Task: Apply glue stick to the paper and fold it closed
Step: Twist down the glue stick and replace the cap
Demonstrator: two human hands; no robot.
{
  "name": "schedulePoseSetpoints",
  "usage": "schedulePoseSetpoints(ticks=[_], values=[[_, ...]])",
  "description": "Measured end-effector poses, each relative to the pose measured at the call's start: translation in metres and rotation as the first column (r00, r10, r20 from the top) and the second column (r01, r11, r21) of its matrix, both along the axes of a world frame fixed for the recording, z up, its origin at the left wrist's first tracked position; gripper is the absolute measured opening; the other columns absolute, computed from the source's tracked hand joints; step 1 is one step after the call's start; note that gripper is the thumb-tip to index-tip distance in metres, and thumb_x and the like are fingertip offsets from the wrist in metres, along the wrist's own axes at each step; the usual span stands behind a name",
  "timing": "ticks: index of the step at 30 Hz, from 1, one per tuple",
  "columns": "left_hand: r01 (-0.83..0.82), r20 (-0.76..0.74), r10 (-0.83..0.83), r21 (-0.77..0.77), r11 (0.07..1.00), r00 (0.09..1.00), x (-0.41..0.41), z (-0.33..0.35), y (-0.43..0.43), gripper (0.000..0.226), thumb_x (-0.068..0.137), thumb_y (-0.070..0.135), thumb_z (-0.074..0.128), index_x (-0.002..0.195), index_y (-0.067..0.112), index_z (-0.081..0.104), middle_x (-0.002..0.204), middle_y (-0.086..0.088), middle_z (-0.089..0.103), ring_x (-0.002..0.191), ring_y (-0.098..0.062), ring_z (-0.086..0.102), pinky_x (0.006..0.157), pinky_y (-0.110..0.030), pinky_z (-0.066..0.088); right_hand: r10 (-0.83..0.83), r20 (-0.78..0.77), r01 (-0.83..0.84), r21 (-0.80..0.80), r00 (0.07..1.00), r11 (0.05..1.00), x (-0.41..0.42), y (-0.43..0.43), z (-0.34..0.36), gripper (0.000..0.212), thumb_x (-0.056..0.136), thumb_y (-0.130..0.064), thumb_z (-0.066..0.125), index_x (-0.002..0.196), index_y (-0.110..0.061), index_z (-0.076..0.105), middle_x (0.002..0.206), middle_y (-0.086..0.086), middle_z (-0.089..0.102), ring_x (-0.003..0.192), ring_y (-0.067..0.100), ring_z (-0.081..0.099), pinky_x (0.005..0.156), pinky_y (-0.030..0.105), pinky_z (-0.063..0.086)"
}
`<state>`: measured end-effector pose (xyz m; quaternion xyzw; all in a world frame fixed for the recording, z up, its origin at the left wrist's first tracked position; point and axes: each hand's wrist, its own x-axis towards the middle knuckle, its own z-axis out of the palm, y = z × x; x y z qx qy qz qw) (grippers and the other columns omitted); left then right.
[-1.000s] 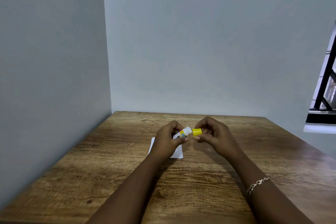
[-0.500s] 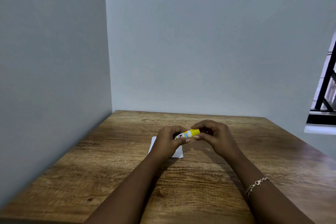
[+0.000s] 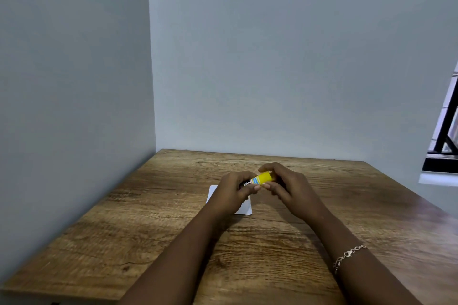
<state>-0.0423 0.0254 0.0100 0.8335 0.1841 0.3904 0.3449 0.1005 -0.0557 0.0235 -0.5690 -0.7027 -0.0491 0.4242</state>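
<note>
Two hands were seen in the head view, raised just above a wooden table (image 3: 153,225) set into the corner of two grey walls. Between them a glue stick (image 3: 261,178) was held, its long axis running roughly left to right and tilted, the yellow end higher and pointed right and away, the white labelled end lower and pointed left. The left hand (image 3: 233,195) was curled around the labelled end, with the thumb pressed along the near side. The yellow end was pinched by the fingertips of the right hand (image 3: 287,188), whose other fingers were loosely curled. Whether the cap was fully seated could not be told. A white paper (image 3: 246,208) was laid flat on the table directly beneath the left hand and largely hidden by it. A bracelet (image 3: 348,255) was worn on the right wrist.
</note>
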Motion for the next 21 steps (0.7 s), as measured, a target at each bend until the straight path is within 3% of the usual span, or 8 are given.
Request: schedulePoseSetpoints(ticks=[3, 8, 11, 13, 16, 18, 21], values=[[0.02, -0.065, -0.019, 0.017, 1.0, 0.998, -0.003, 0.002, 0.003, 0.038, 0.079, 0.031, 0.051, 0.097, 0.0, 0.064, 0.076, -0.005, 0.061, 0.065, -0.016, 0.052, 0.064, -0.029, 0.041, 0.018, 0.035, -0.018, -0.014, 0.999, 1.0, 0.002, -0.001, 0.0, 0.023, 0.079, -0.022, 0.052, 0.1, -0.015, 0.059, 0.068, -0.018, 0.053, 0.066, -0.002, 0.056, 0.058, 0.012, 0.038], [0.014, -0.096, -0.01, 0.036, 0.999, 0.995, -0.002, 0.0, 0.0, 0.043, 0.078, 0.032, 0.049, 0.096, -0.003, 0.064, 0.075, -0.009, 0.061, 0.057, -0.008, 0.048, 0.061, -0.027, 0.038, -0.057, 0.165, 0.057, 0.004, 0.985, 0.998, 0.002, -0.001, 0.002, 0.035, 0.081, -0.035, 0.042, 0.1, -0.01, 0.059, 0.062, -0.018, 0.046, 0.06, 0.007, 0.048, 0.055, 0.012, 0.031], [-0.001, -0.069, 0.006, 0.083, 0.997, 0.998, -0.001, -0.001, 0.0, 0.024, 0.087, 0.019, 0.057, 0.095, -0.002, 0.065, 0.064, 0.002, 0.056, 0.055, 0.001, 0.047, 0.055, -0.014, 0.032, -0.119, 0.249, 0.123, 0.0, 0.961, 0.992, 0.0, 0.0, 0.001, 0.058, 0.08, -0.054, 0.024, 0.095, -0.008, 0.056, 0.069, -0.006, 0.048, 0.065, 0.015, 0.043, 0.052, 0.025, 0.026], [-0.02, -0.063, 0.03, 0.149, 0.989, 0.998, 0.0, 0.0, -0.001, 0.019, 0.088, 0.009, 0.057, 0.101, -0.002, 0.065, 0.065, 0.003, 0.054, 0.055, 0.002, 0.045, 0.053, -0.01, 0.031, -0.158, 0.292, 0.169, -0.015, 0.943, 0.985, 0.001, 0.001, -0.002, 0.063, 0.073, -0.06, 0.007, 0.08, -0.015, 0.051, 0.064, -0.005, 0.045, 0.064, 0.018, 0.043, 0.056, 0.032, 0.023], [-0.027, -0.038, 0.037, 0.253, 0.967, 0.999, 0.001, 0.001, -0.006, 0.025, 0.088, 0.014, 0.056, 0.107, -0.001, 0.064, 0.075, -0.007, 0.056, 0.058, 0.0, 0.041, 0.055, -0.009, 0.03, -0.208, 0.213, 0.216, -0.013, 0.955, 0.976, 0.002, 0.0, -0.004, 0.047, 0.076, -0.061, 0.007, 0.056, -0.028, 0.033, 0.054, -0.001, 0.046, 0.059, 0.026, 0.047, 0.057, 0.036, 0.027], [-0.023, -0.024, 0.03, 0.258, 0.966, 0.999, 0.002, 0.003, -0.01, 0.032, 0.084, 0.021, 0.053, 0.104, -0.001, 0.064, 0.072, 0.0, 0.052, 0.057, 0.0, 0.044, 0.055, -0.01, 0.03, -0.228, 0.117, 0.229, 0.009, 0.967, 0.973, 0.001, -0.002, -0.003, 0.048, 0.079, -0.061, 0.015, 0.054, -0.027, 0.037, 0.055, 0.009, 0.055, 0.057, 0.027, 0.052, 0.056, 0.037, 0.034], [-0.022, -0.018, 0.026, 0.192, 0.981, 0.999, 0.002, 0.004, -0.006, 0.039, 0.079, 0.029, 0.049, 0.101, 0.0, 0.064, 0.067, 0.005, 0.051, 0.059, 0.003, 0.048, 0.056, -0.01, 0.031, -0.128, 0.05, 0.125, 0.054, 0.99, 0.991, -0.003, -0.002, -0.002, 0.047, 0.081, -0.057, 0.026, 0.082, -0.021, 0.056, 0.057, -0.004, 0.054, 0.054, 0.011, 0.053, 0.057, 0.031, 0.039]])
